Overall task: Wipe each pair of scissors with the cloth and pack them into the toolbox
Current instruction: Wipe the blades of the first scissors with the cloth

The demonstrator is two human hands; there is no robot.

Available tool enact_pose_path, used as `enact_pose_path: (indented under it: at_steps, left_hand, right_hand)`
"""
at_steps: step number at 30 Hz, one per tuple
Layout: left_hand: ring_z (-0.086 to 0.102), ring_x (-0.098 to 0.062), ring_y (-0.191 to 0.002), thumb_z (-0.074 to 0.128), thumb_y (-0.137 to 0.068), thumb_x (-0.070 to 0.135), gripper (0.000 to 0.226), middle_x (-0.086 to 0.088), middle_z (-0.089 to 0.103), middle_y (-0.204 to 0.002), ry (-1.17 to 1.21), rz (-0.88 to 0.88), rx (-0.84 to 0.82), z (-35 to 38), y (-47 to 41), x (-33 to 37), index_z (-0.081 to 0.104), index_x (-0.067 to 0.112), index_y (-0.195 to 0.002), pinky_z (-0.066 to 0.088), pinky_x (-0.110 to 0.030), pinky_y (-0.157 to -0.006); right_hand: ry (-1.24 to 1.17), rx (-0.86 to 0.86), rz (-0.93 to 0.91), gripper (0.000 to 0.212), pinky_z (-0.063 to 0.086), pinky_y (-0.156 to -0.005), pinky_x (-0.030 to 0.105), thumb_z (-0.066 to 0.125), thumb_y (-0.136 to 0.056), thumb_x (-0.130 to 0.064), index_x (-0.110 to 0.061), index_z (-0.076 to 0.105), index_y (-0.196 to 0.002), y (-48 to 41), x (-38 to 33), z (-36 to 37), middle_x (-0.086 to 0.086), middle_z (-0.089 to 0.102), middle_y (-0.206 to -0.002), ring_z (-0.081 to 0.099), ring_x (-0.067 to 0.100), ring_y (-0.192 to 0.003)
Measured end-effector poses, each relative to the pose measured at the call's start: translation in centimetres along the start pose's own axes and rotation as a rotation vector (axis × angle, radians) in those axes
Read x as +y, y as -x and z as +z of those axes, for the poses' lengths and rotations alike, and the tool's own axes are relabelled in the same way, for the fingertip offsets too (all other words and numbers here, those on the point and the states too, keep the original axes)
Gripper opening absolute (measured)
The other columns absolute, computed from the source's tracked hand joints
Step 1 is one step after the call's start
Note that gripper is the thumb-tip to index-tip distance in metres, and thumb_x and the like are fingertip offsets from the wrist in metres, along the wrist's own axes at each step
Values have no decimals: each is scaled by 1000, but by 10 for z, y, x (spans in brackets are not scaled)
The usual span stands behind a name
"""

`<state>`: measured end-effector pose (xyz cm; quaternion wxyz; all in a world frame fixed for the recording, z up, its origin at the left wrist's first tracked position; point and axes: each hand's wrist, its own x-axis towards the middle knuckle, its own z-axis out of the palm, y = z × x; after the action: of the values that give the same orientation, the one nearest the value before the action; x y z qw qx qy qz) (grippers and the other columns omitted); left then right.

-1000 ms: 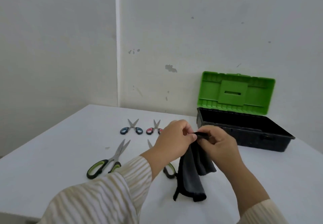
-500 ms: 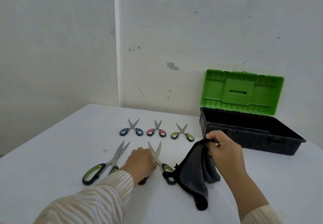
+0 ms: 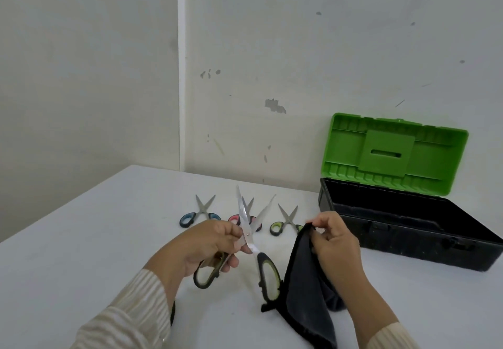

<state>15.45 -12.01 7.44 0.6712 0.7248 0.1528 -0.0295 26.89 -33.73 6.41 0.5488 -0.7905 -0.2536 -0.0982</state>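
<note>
My left hand grips a large pair of scissors with black and green handles, lifted off the table, blades spread and pointing up. My right hand pinches the top of a dark grey cloth that hangs down to the table beside the scissors. Three small pairs lie in a row behind: blue-handled scissors, red-handled scissors partly hidden by the raised blades, and green-handled scissors. The toolbox stands open at right, black tray, green lid upright.
The white table meets the wall at the back and a corner at left. A dark sliver, perhaps another scissors handle, shows beside my left sleeve. The toolbox tray looks empty inside.
My left hand has picked the large scissors up from the table and raised them with blades spread. My right hand still holds the cloth, now closer to the scissors.
</note>
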Motion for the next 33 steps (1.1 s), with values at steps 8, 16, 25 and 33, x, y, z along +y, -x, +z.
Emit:
enact_pose_path:
  at_steps: [8,16,25,33]
  left_hand:
    - [49,-15,-34,63,-89,17,16,-4,58,-45,-69,-17,38,37,-11,-18,60,7,-78,39,-22,-39]
    - [46,-13,-35,60,-90,11,16,-3,60,-50,-95,56,80,55,-10,-25,55,6,-75,38,-23,-42]
    - [47,-14,-39,60,-86,6,14,-6,74,-71,-109,54,43,54,-5,-21,58,6,-73,37,-22,-41]
    - [43,-11,-33,61,-85,10,12,-6,69,-63,-204,59,88,55,-10,-24,61,-2,-80,35,-18,-38]
  right_hand:
    - [67,-156,-211,19,43,-70,7,66,-73,-13,-28,58,-80,14,0,26,-12,59,-87,57,4,-83]
    - [271,-99,-314,14,32,-78,-3,62,-83,-11,-18,60,-95,12,11,46,-16,47,-95,43,-15,-93]
    - [302,-97,-333,17,33,-79,-5,66,-81,-6,-11,71,-96,12,7,47,-8,54,-94,48,-6,-89]
    - [283,-153,-242,16,41,-68,2,64,-83,-10,-10,70,-98,13,5,49,-21,48,-79,53,-1,-70]
